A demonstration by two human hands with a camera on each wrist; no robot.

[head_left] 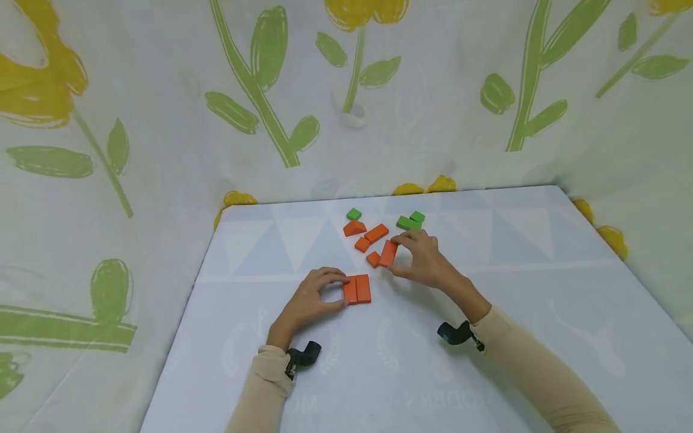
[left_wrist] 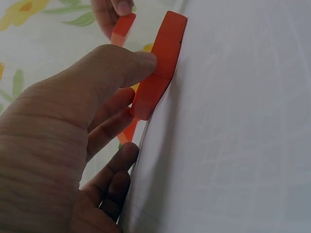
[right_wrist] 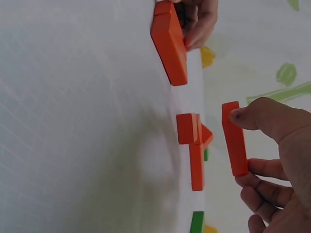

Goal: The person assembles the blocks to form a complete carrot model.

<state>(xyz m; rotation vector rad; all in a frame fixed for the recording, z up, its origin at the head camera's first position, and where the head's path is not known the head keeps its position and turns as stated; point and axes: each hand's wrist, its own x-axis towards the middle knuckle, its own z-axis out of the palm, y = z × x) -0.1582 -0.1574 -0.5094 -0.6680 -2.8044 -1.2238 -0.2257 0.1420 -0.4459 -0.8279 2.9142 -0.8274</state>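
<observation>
Two flat orange blocks lie side by side on the table. My left hand pinches the left one of the pair between thumb and fingers, as the left wrist view also shows. Another orange rectangular block is held by its ends between the thumb and fingers of my right hand, raised off the table. Just left of that block sits a small orange block.
Farther back lie a small orange block, a long orange block and an orange triangular block. Green blocks are near the far edge. A flower-patterned curtain stands behind the table.
</observation>
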